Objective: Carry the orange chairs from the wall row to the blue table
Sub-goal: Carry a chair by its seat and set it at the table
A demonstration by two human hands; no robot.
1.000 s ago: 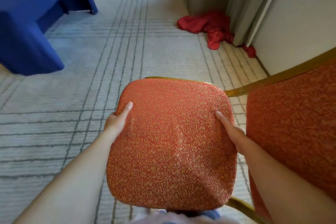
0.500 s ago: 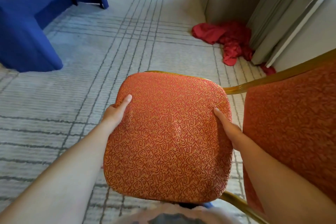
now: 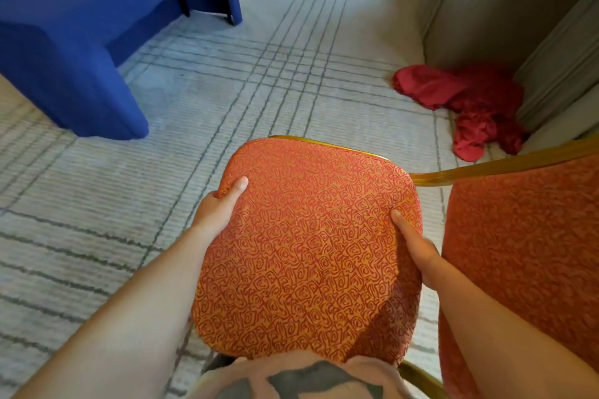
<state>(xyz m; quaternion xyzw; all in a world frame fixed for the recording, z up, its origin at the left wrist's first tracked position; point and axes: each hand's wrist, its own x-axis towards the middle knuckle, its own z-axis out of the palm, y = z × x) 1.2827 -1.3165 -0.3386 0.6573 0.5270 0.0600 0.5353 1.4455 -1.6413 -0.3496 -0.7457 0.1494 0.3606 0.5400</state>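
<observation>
Each thumb lies flat on the patterned pad; the other fingers wrap under its edges, out of sight. The left hand (image 3: 215, 210) and right hand (image 3: 415, 249) grip the orange chair (image 3: 308, 253), held close to the body over the striped carpet (image 3: 227, 100). Since a second ago the blue table (image 3: 81, 42), far left, has grown larger and the red cloth (image 3: 470, 100) has slid right, so the carry is probably closing on the table.
</observation>
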